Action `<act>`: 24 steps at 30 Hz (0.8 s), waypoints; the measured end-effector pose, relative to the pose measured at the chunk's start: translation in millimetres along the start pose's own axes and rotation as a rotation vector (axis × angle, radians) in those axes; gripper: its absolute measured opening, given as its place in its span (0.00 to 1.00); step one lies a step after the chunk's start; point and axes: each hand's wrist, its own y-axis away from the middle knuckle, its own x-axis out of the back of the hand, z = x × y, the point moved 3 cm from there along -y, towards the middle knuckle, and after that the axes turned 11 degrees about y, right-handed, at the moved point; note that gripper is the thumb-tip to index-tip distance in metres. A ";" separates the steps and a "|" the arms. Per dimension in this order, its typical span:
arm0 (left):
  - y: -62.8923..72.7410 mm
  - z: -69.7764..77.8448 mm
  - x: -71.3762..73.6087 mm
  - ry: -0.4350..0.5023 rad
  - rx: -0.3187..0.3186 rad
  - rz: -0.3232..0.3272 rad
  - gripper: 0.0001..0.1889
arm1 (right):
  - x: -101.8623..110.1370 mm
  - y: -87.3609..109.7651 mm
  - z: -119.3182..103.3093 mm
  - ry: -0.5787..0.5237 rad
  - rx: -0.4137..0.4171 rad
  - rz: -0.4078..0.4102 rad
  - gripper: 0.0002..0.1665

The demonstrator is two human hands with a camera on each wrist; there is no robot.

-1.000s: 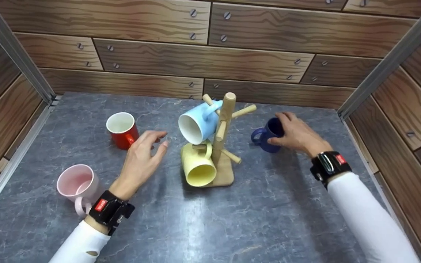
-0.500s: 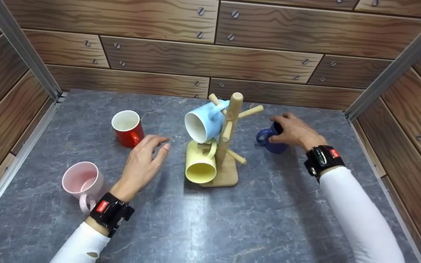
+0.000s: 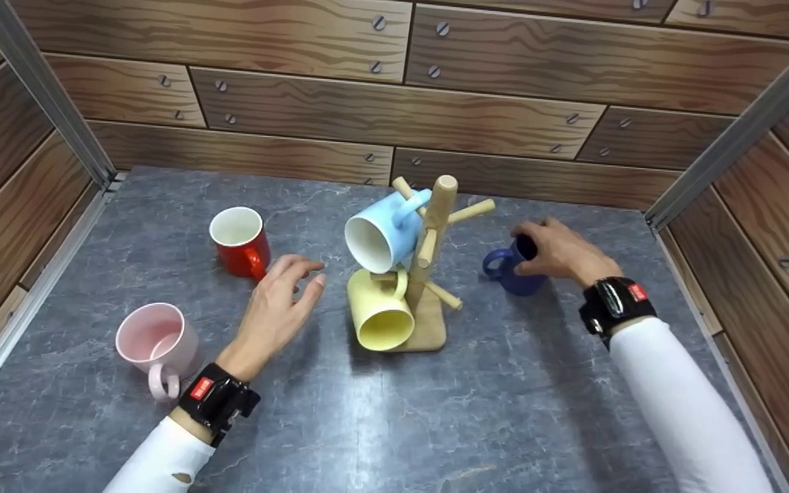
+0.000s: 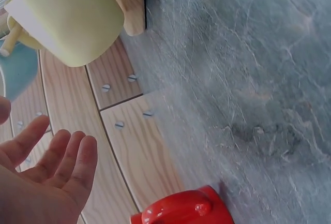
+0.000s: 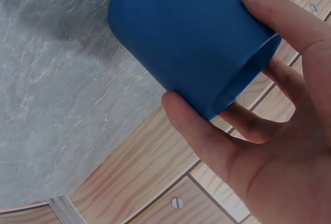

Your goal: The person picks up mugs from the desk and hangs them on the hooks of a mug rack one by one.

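In the head view, my right hand (image 3: 562, 252) grips a dark blue mug (image 3: 523, 282) near its rim. The mug's handle points left; the right wrist view shows thumb and fingers spread around the upper part of the blue mug (image 5: 186, 38). My left hand (image 3: 281, 305) hovers with loosely bent fingers, holding nothing, between a red mug (image 3: 244, 257) and the wooden mug tree (image 3: 429, 322). From the tree's left pegs hang a light blue mug (image 3: 398, 229) and, below it, a yellow mug (image 3: 370, 301), both by their handles. Other pegs on the right are bare.
A pink mug (image 3: 161, 342) stands upright at the left, close to my left wrist. Wood-patterned walls (image 3: 298, 103) enclose the grey marbled tabletop (image 3: 394, 424) at the back and sides.
The head view has shifted slightly. My right hand and the blue mug have come a little nearer to me. The yellow mug has swung slightly on its peg. My left hand has hardly moved.
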 end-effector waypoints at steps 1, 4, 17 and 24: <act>-0.1 0.0 -0.4 0.004 -0.004 0.003 0.13 | 0.0 2.3 0.3 0.003 0.002 -0.003 0.44; 0.4 -1.2 -1.4 0.014 -0.008 0.006 0.13 | 0.7 10.1 1.7 0.019 0.000 -0.005 0.44; 0.9 -3.0 -6.0 0.023 0.036 -0.011 0.14 | 14.7 41.6 4.7 0.057 0.020 0.064 0.47; -0.2 0.5 -8.0 0.036 0.040 -0.036 0.15 | 24.5 56.0 -3.0 0.046 0.025 0.101 0.44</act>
